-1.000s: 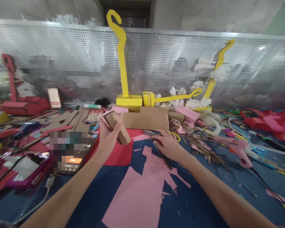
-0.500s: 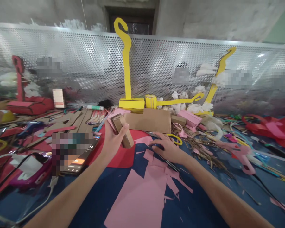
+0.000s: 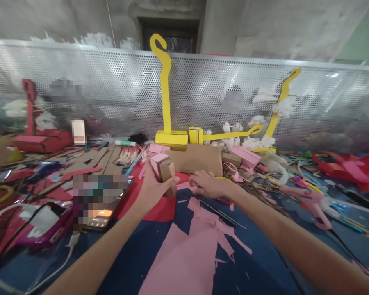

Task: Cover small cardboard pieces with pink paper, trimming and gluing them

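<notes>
My left hand (image 3: 153, 186) is wrapped round a small cardboard box (image 3: 168, 167) with pink paper on one side and bare brown edges, held tilted above a red sheet (image 3: 160, 211). To its right, my right hand (image 3: 207, 184) has its fingers curled in low over the table, close to a pink paper scrap (image 3: 184, 185). Whatever lies between those fingertips is too small or hidden to name. Below both hands a large torn pink sheet (image 3: 181, 262) lies on the blue table, with thin strips around it.
A phone (image 3: 110, 205) and a purple power bank (image 3: 46, 225) with cables lie left. Behind stand yellow hook-shaped paper pieces (image 3: 166, 98) and a cardboard panel (image 3: 199, 159). A pink glue gun (image 3: 310, 198) rests right. A perforated metal barrier (image 3: 199, 94) closes the back.
My left hand has turned the box, so its pink side now shows more. My right hand has moved slightly left and its fingers have curled in. The view has tilted up a little.
</notes>
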The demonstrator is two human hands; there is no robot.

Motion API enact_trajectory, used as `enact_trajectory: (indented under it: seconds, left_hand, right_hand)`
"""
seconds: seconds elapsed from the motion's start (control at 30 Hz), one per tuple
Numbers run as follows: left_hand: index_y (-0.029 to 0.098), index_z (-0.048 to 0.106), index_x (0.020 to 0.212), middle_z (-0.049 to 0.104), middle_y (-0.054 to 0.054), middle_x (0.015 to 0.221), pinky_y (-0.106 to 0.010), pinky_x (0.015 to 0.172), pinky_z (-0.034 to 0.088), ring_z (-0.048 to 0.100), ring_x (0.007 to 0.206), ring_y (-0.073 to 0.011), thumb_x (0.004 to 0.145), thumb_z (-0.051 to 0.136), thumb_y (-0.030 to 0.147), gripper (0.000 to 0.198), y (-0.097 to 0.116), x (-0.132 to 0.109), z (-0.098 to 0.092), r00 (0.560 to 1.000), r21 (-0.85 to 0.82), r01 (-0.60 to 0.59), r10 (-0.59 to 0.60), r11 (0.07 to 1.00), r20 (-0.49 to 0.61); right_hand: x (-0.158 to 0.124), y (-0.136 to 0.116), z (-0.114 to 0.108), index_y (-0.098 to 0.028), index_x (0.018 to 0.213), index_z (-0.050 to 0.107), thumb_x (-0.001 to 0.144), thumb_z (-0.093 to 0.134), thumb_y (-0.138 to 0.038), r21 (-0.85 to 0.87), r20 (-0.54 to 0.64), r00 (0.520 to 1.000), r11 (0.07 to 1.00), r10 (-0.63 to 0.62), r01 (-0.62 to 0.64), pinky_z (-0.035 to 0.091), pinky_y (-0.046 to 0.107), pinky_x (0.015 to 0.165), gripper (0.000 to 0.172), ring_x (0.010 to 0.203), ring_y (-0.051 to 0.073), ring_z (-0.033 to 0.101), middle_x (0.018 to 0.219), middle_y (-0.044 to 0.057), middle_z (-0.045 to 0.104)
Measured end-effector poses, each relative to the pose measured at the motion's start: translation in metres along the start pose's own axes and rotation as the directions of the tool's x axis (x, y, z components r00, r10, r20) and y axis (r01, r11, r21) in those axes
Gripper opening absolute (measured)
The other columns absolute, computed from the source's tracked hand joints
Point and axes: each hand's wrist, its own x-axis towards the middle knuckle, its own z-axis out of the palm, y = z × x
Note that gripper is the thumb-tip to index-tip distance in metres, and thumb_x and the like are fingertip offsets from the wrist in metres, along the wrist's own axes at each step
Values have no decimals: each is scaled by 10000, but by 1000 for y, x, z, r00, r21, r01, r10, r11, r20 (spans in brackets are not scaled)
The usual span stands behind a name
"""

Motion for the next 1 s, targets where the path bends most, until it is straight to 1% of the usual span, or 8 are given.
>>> enact_trajectory:
  seconds: [0.17, 0.23, 0.4, 0.47, 0.57, 0.67, 0.83, 1.0]
  left_hand:
    - [218, 427, 1301, 498, -137, 1391, -535, 1212, 283, 419, 1421, -346, 809, 792, 395, 637, 1, -4, -1, 989, 166, -115, 97, 980, 108]
    - [216, 423, 1304, 519, -128, 1345, -534, 1191, 316, 457, 1385, -339, 791, 803, 365, 655, 4, -5, -1, 988, 155, -99, 79, 983, 132]
    - [270, 445, 1204, 600, -44, 1135, -442, 1016, 486, 635, 1080, -244, 805, 795, 290, 532, 8, -7, 2, 978, 55, -79, 67, 995, 196]
    - [280, 449, 1194, 613, -49, 1164, -421, 996, 500, 643, 1082, -235, 815, 794, 277, 512, 6, -9, 4, 970, 37, -118, 107, 992, 220]
    - [277, 457, 1197, 626, -66, 1219, -406, 985, 511, 647, 1124, -236, 836, 779, 250, 485, 4, -14, 7, 944, 19, -182, 169, 983, 283]
    - [274, 464, 1180, 639, -85, 1278, -409, 981, 518, 643, 1178, -247, 838, 791, 226, 476, 2, -19, 9, 916, 35, -209, 183, 977, 358]
    - [275, 471, 1212, 627, -110, 1355, -433, 994, 526, 645, 1218, -260, 879, 779, 273, 454, -3, -25, 5, 867, 102, -240, 166, 965, 470]
    - [263, 490, 1266, 624, -122, 1358, -432, 988, 546, 643, 1240, -268, 881, 774, 255, 478, -10, -25, 2, 839, 116, -309, 213, 944, 501]
  right_hand:
    - [0, -2, -4, -216, 945, 643, 900, 657, -231, 101, -4, 1000, 995, -16, 16, 434, 330, 774, 49, 841, 220, 619, 949, 63, 696]
    - [-7, -6, -2, -218, 1013, 633, 921, 621, -232, 169, -67, 998, 985, -15, 26, 437, 315, 728, 94, 791, 204, 612, 916, 48, 696]
    - [-30, -18, -1, -229, 1201, 563, 1005, 515, -305, 399, -264, 963, 915, 45, 67, 515, 319, 749, 216, 836, 178, 660, 1001, 42, 708]
    - [-40, -25, -2, -224, 1158, 588, 997, 570, -380, 611, -335, 935, 782, 118, 120, 541, 323, 771, 225, 831, 166, 672, 1015, 45, 710]
    - [-51, -36, -1, -224, 1073, 648, 878, 762, -439, 865, -320, 919, 466, 232, 183, 552, 311, 733, 312, 756, 149, 662, 914, 18, 712]
    - [-56, -44, 2, -226, 1050, 655, 791, 856, -432, 929, -261, 937, 324, 232, 179, 542, 283, 651, 387, 674, 133, 648, 816, -10, 713]
    - [-59, -51, 6, -235, 1089, 597, 808, 841, -443, 934, -244, 945, 316, 217, 168, 561, 299, 615, 426, 589, 157, 685, 682, -22, 737]
    - [-59, -57, 8, -205, 925, 625, 778, 861, -447, 928, -253, 919, 344, 302, 142, 526, 254, 555, 369, 536, 142, 670, 606, -25, 715]
